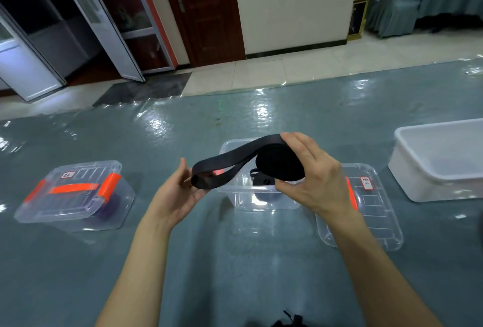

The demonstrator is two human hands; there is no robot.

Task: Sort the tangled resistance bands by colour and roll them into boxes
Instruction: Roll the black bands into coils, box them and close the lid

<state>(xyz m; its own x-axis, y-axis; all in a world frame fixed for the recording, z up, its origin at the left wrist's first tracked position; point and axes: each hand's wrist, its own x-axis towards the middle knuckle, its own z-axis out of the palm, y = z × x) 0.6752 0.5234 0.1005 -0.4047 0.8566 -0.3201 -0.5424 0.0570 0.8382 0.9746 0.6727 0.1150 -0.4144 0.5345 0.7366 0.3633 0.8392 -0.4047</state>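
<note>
left hand [180, 190] pinches black band [230, 162] tail pointing left; right hand [313, 183] fingers grip roll.

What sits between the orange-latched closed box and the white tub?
Head view: an open clear box, a loose lid, and the held black band.

A closed clear plastic box with orange clips [75, 193] sits at the left of the frame on the shiny grey-green table sheet [235, 261]. An open clear plastic box [257, 200] sits in the middle, a rolled black band [263, 182] inside. A clear plastic lid [371, 211] lies just right of it. A white plastic tub [444, 167] sits far right.
</note>
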